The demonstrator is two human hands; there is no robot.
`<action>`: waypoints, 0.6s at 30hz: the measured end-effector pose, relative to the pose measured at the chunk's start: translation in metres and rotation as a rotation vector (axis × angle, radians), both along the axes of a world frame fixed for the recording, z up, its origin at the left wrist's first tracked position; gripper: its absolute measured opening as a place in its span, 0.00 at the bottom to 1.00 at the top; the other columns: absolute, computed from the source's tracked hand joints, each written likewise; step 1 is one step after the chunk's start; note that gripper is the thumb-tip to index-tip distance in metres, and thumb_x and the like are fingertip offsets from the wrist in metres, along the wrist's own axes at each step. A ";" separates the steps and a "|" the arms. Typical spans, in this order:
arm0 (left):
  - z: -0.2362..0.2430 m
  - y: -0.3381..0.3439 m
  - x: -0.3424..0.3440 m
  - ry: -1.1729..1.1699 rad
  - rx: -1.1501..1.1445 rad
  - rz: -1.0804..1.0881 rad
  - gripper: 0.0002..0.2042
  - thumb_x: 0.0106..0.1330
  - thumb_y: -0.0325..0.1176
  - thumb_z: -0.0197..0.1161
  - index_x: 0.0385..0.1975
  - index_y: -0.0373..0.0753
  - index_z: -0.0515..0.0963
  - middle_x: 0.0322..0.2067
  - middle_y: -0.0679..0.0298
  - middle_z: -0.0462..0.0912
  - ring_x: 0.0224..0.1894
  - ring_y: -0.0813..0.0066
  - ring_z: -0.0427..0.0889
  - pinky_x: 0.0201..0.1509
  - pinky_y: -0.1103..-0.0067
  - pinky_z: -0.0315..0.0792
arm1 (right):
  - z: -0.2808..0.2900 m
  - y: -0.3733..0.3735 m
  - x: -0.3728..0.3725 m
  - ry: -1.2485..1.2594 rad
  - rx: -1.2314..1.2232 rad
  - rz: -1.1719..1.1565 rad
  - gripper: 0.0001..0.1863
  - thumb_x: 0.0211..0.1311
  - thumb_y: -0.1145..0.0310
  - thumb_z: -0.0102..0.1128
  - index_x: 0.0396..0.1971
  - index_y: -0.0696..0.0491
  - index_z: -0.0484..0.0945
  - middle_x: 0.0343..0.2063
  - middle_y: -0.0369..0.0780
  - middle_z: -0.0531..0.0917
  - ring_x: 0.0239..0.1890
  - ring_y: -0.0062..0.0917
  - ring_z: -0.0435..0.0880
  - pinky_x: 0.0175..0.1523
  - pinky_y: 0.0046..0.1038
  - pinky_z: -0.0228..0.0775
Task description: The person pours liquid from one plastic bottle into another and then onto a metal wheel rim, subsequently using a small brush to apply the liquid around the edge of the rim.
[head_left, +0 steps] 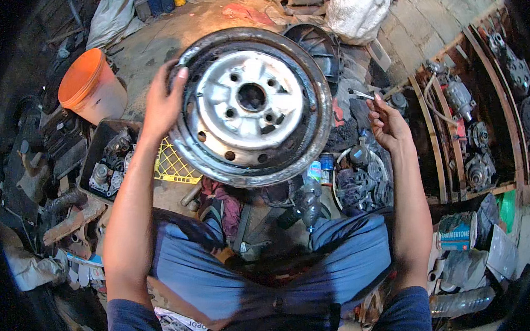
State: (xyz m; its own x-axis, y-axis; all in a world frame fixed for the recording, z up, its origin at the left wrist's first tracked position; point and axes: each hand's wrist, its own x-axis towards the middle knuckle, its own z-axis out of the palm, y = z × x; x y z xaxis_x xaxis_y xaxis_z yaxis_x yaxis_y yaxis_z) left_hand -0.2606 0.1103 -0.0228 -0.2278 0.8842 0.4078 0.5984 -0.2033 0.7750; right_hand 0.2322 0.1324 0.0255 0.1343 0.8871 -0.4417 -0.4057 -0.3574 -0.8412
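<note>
A steel wheel rim (249,131) stands in front of me, its face turned toward me. The rim's centre disc is bright silver with a round hub hole and bolt holes around it; the outer ring is dark and worn. My left hand (164,100) grips the rim's left edge, thumb on the near face and fingers behind it. Out to the right of the rim, my right hand (388,121) pinches a small paintbrush (361,94) with a dark tip pointing left toward the rim, not touching it.
An orange-topped bucket (95,87) and a dark bin of metal parts (111,157) stand at left. A yellow crate (176,162) lies below the rim. Plastic bottles (311,198) and a tub of parts (363,176) sit near my knees. Wooden shelves (440,133) hold engine parts at right.
</note>
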 end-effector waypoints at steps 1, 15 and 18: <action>0.002 0.001 0.001 -0.055 0.023 -0.001 0.26 0.78 0.50 0.55 0.62 0.33 0.73 0.58 0.44 0.80 0.62 0.56 0.79 0.68 0.68 0.68 | -0.009 0.003 0.022 -0.055 -0.015 0.024 0.11 0.70 0.62 0.67 0.43 0.53 0.80 0.39 0.37 0.85 0.26 0.15 0.73 0.22 0.14 0.59; -0.014 0.008 -0.039 -0.046 -0.054 0.047 0.27 0.82 0.51 0.46 0.67 0.34 0.70 0.65 0.52 0.74 0.69 0.65 0.69 0.76 0.71 0.56 | -0.207 0.051 0.108 -0.847 0.062 0.262 0.10 0.64 0.66 0.72 0.39 0.57 0.89 0.30 0.36 0.88 0.28 0.19 0.81 0.37 0.26 0.73; -0.010 0.009 -0.031 -0.008 -0.042 0.010 0.34 0.82 0.57 0.41 0.69 0.31 0.67 0.67 0.54 0.72 0.70 0.66 0.68 0.77 0.70 0.56 | -0.258 0.063 0.143 -0.753 0.047 0.213 0.11 0.67 0.67 0.69 0.43 0.58 0.88 0.30 0.37 0.88 0.28 0.20 0.82 0.38 0.25 0.74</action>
State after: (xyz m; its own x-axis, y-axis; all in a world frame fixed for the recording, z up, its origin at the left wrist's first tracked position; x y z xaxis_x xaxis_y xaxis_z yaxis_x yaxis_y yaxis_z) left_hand -0.2911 0.1196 -0.0324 -0.2396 0.8980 0.3689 0.5940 -0.1650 0.7874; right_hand 0.3751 0.1949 -0.2325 0.2079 0.9428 -0.2606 0.3534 -0.3208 -0.8788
